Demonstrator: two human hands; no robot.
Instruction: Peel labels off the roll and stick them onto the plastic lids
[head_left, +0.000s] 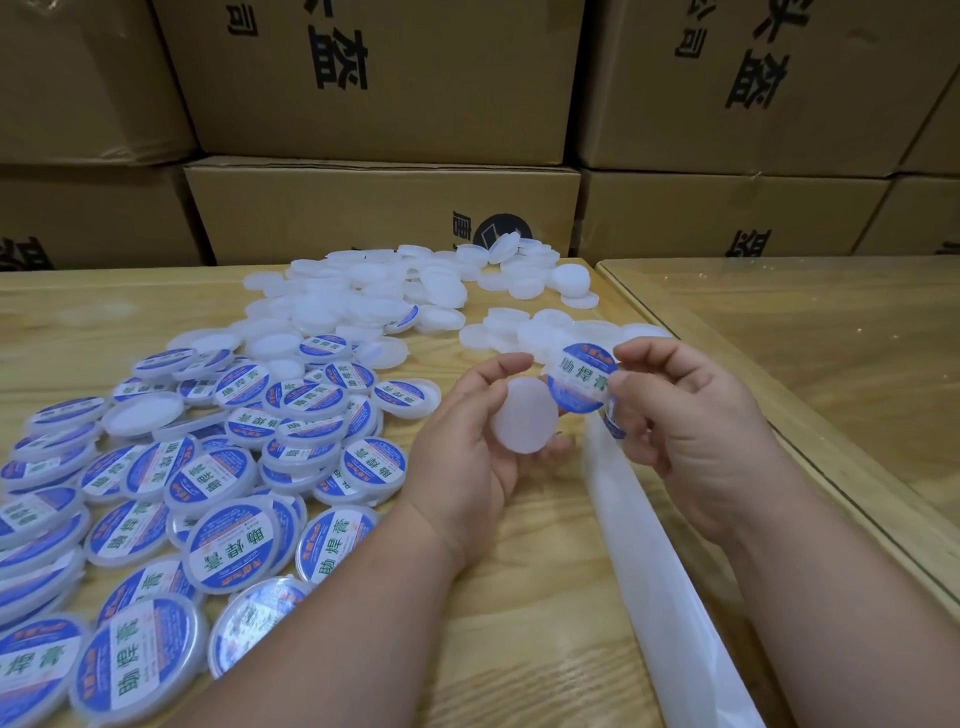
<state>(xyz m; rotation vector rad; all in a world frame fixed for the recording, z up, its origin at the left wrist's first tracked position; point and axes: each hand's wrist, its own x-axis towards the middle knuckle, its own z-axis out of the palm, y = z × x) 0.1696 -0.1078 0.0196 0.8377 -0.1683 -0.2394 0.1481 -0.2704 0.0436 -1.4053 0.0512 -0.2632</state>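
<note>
Left hand (470, 441) grips blank lid (524, 413) by rim, face up. Right hand (691, 415) pinches peeled label (582, 382) just beside lid, backing strip (654, 571) trailing below wrist. Step looks like label placement. Next: centre label over lid, press flat. Labelled pile (182, 499) left of hands on counter (519, 597).

Table (519, 597): pale wood grain, 6 o'clock.
Second table (831, 322): glossy, 3 o'clock.
Cardboard boxes (379, 83): stacked, printed, 12 o'clock.
</note>
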